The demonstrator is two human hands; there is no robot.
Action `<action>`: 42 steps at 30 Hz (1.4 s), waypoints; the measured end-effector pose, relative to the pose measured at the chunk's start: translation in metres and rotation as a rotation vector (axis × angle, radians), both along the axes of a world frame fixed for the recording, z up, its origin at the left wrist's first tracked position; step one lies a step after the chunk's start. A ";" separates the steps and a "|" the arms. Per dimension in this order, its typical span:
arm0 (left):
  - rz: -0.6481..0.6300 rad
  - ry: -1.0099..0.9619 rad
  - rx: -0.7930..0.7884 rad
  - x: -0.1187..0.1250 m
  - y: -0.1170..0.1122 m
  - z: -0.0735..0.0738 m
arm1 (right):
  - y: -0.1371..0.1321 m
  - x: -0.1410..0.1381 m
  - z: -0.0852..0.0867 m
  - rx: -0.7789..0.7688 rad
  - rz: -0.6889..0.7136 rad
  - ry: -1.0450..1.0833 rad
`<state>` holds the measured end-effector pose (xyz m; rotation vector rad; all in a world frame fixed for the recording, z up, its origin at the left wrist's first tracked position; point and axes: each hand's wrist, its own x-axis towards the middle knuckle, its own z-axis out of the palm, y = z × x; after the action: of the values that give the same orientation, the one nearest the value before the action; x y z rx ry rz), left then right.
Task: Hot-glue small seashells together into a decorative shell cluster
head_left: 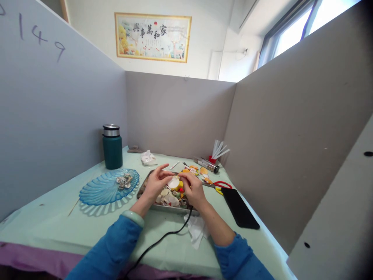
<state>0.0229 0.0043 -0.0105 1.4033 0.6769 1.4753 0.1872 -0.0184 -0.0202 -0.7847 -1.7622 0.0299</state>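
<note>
Shell (174, 182) held just above the metal tray (163, 208).
Tray full of loose pieces; left hand (155, 186) and right hand (194, 191) pinch narrow on opposite edges. Judged light, stiff, brittle: grip the rim gently, not the thin middle.

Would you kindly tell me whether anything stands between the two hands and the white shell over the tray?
Nothing visible does: the left hand holds the white shell directly, and the right hand touches its other edge, above the metal tray.

Left hand (155, 184) and right hand (194, 190) meet fingertip to fingertip, fingers curled, forearms angled inward
</note>
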 end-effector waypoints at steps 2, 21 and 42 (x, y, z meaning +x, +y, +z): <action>0.001 -0.014 -0.013 0.000 0.001 0.000 | -0.001 0.000 0.000 -0.002 0.009 -0.015; -0.190 -0.006 -0.103 -0.003 -0.008 0.005 | 0.008 0.001 -0.005 -0.192 0.025 0.115; -0.012 0.082 -0.023 -0.002 -0.007 0.006 | -0.003 0.001 0.002 0.052 -0.109 0.034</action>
<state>0.0212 -0.0026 -0.0048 1.4543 0.7332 1.4029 0.1880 -0.0212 -0.0180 -0.8364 -1.6789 -0.0748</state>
